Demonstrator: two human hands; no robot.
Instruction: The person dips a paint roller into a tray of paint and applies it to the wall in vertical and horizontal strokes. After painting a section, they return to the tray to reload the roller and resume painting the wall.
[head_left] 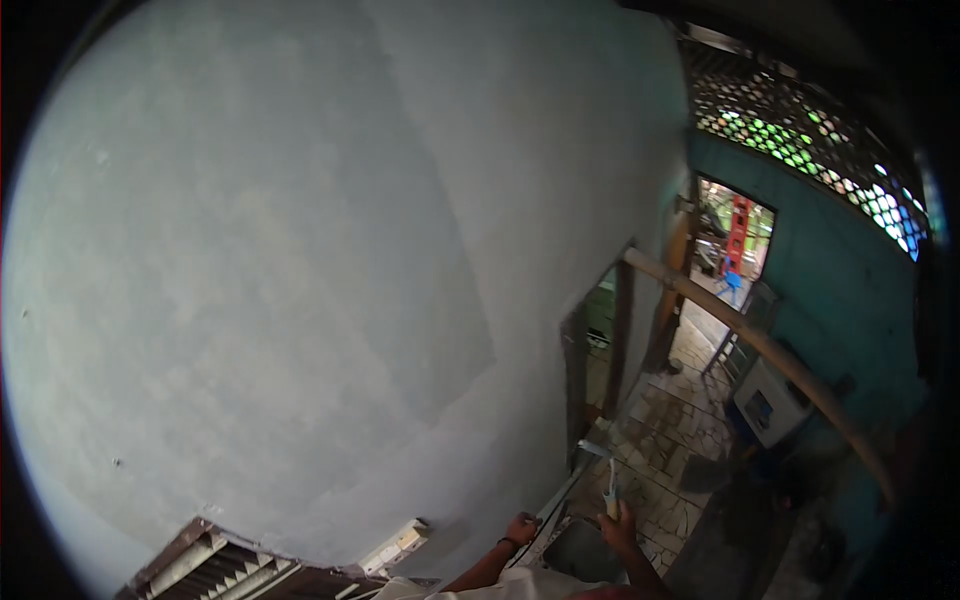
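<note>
A small paint roller is upright in my right hand, its fingers wrapped round the pale handle. The roller's light head sits at the top of a bent frame, near the wall's edge by the doorway. My left hand, with a dark band at the wrist, is curled closed beside a thin black cable. What it grips, if anything, is too small to make out. Below and between my hands is a grey, tray-like surface. The large wall carries uneven pale and greyer patches of coating.
A wooden pole slants across the right side from the doorway. Beyond it are a white appliance-like box and a teal wall. A white electrical box and a louvred opening are at lower left.
</note>
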